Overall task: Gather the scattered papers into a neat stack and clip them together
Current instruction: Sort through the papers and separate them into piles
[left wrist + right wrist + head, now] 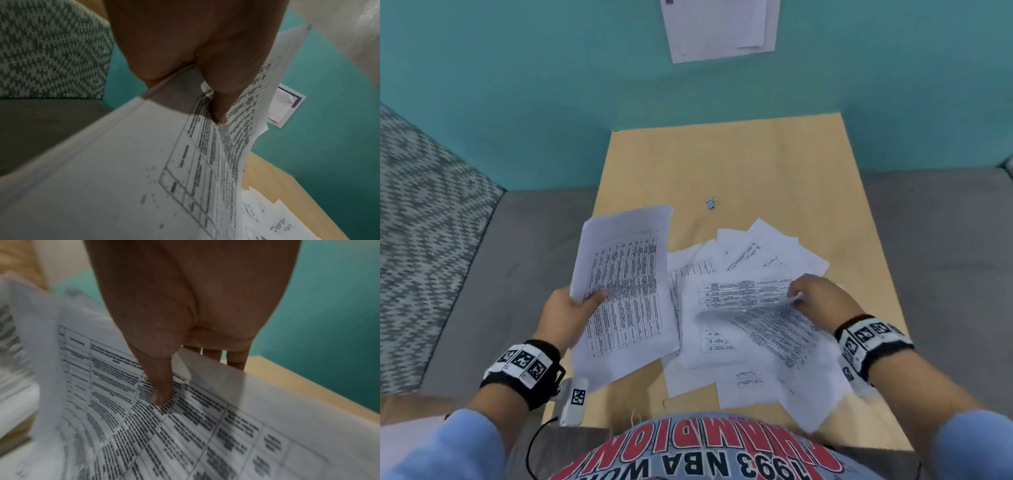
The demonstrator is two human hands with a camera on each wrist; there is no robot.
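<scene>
Head view: I am looking down on the table [774,164], roughly half of it under paper. Gathering is partly done, by my read. My left hand [566,317] is holding a small held stack [625,294] lifted off the near-left corner, thumb on top and fingers underneath; the left wrist view is showing that thumb [221,104] pressing onto the top page with several edges bunched beneath. The loose sheets [750,274] are lying fanned and overlapping on the near-right part of the table, some hanging over the near edge. My right hand [820,301] is pinching one sheet [774,332], blurred and curling up off that pile; the right wrist view is showing the thumb [162,386] on its printed face and fingers under its edge. The clip [711,203] is sitting alone on bare wood beyond the papers, well apart from both hands, untouched. Left, as I judge it: collecting the rest, squaring the edges, clipping.
</scene>
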